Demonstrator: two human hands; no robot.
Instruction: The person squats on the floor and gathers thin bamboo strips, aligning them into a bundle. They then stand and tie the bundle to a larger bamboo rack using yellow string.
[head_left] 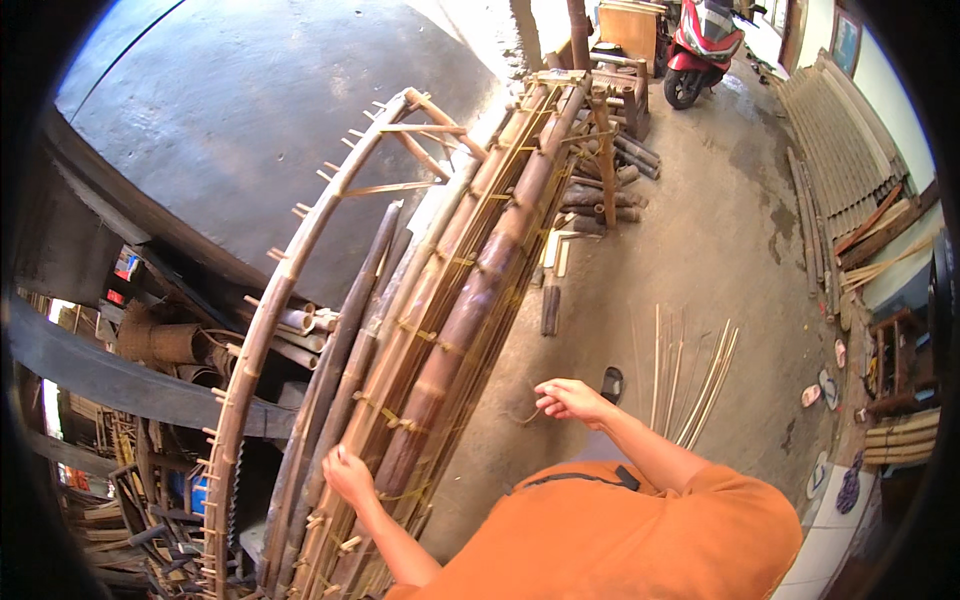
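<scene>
A long bamboo framework (435, 375) runs from the lower left to the top middle, its thick poles and thin slats bound with yellowish ties. My left hand (348, 474) is over the left side of its near part, fingers drawn together. Whatever they may grip is too small to make out. To the right of the framework, my right hand (570, 400) is raised above the floor with thumb and fingers pinched. From it a thin, curved strip (524, 418) appears to trail leftward.
Left of the framework stands a curved bamboo pole with short pegs (285, 270). Long thin bamboo strips (712, 385) lie on the floor to the right, near a dark sandal (612, 384). Cut bamboo pieces (600, 205) are piled farther off. A red motorbike (703, 45) is parked at the back.
</scene>
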